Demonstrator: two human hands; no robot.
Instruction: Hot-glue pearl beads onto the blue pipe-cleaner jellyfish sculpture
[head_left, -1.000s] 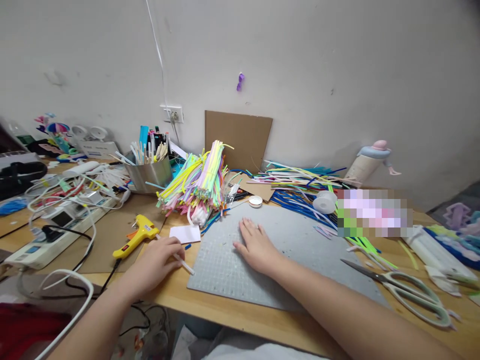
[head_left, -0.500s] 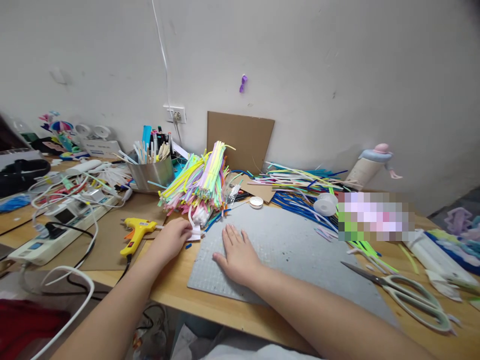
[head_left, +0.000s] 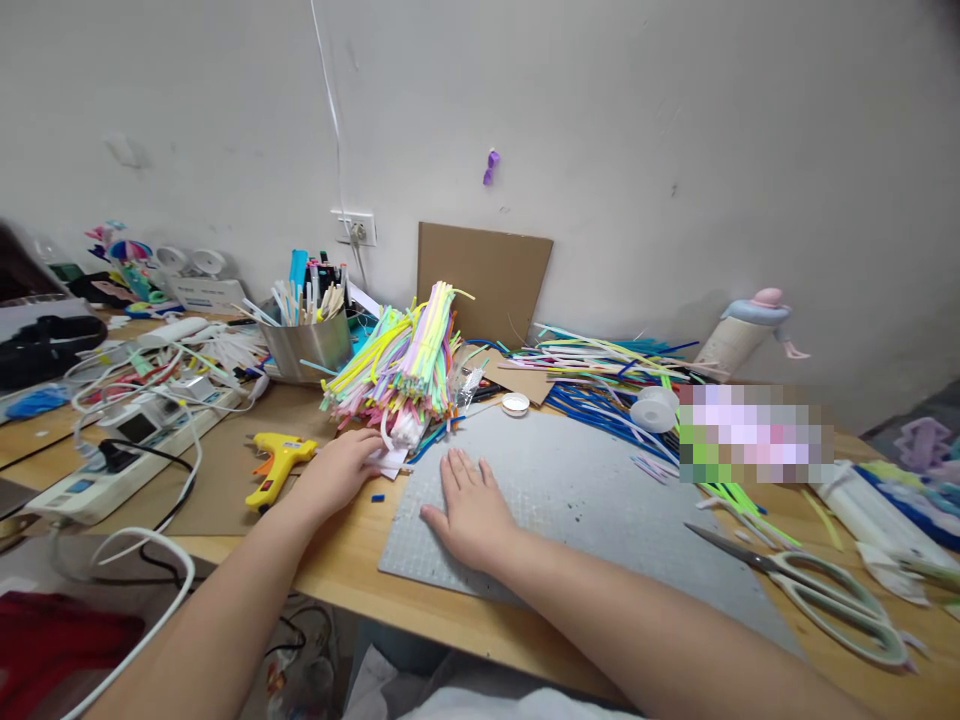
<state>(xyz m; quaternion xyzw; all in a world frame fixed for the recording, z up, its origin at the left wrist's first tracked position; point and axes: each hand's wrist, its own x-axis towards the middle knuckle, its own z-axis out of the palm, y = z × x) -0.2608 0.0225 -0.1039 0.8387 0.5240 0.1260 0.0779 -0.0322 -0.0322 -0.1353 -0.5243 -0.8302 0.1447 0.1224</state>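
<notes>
My right hand (head_left: 474, 510) lies flat on a grey cutting mat (head_left: 585, 500), its fingers spread and nothing in it. Left of the mat, my left hand (head_left: 345, 472) rests low over the wooden table, fingers stretched toward a small white piece of paper (head_left: 390, 462) and touching its edge. Part of that paper is hidden by the fingers. Just behind stands a large bundle of pastel pipe cleaners (head_left: 420, 350). A yellow glue gun (head_left: 279, 468) lies to the left of my left hand. A small blue piece (head_left: 378, 498) sits on the wood between my hands.
Scissors (head_left: 817, 590) lie at the right, over the mat's edge. Loose blue pipe cleaners (head_left: 585, 405) and a white spool (head_left: 652, 409) are at the back. A metal pot of sticks (head_left: 307, 345) and a power strip (head_left: 135, 460) with tangled cables occupy the left.
My left hand has shifted slightly, and its fingers look flatter beside the white paper. My right hand stays on the mat. The whole view has moved a little.
</notes>
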